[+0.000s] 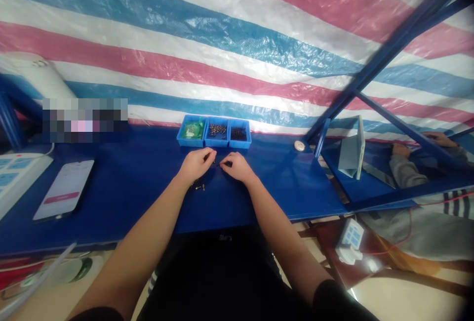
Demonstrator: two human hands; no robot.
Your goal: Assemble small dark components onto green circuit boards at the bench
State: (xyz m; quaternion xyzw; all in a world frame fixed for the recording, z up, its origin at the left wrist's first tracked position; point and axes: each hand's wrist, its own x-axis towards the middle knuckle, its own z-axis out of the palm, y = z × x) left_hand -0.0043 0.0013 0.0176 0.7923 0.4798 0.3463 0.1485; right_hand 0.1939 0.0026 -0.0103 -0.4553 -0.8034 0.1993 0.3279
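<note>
The left hand [196, 163] and right hand [236, 167] meet, fingertips pinching small dark fasteners [225, 164] over the blue bench [111, 197], with blue parts bins [214, 131] handy at twelve o'clock.

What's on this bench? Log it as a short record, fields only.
Left hand: fingertips beside the small dark part
Right hand: pinching a small dark part
Loose on bench: screws, below the left hand
Back edge: three blue plastic bins, one holding screws
Surface: blue bench
Far left: smartphone, power strip
</note>
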